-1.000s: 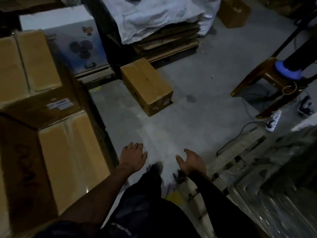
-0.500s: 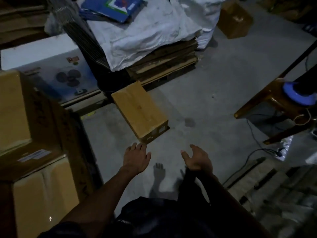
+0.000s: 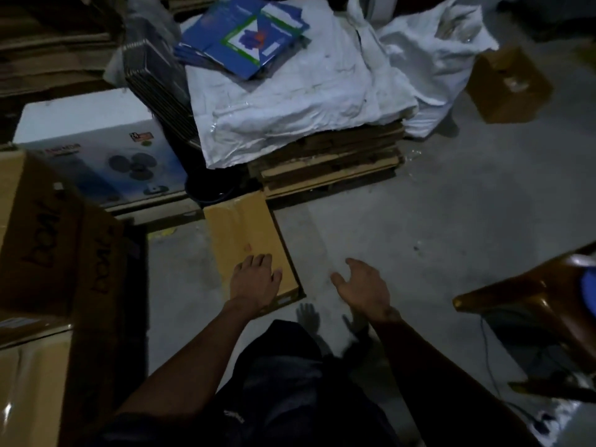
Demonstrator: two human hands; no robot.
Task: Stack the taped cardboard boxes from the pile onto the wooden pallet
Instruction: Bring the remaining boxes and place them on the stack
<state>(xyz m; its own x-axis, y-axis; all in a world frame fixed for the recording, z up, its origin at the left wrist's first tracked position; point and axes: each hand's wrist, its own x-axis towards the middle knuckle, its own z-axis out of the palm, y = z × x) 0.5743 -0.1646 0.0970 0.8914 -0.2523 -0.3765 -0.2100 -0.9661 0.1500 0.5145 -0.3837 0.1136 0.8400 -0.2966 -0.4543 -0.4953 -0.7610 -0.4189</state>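
The left hand (image 3: 256, 282) hides part of the cardboard box (image 3: 246, 240); the brown chair (image 3: 535, 304) is cut off at the right edge.

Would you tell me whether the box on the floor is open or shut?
Shut: the box shows flat, closed top flaps, lying under the open left hand.

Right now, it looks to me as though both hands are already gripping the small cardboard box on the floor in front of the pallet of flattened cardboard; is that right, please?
Not quite. In the head view only the left hand is over the small cardboard box, fingers straight, not gripping. The right hand is open over bare floor beside it. The box does lie before the pallet of flattened cardboard.
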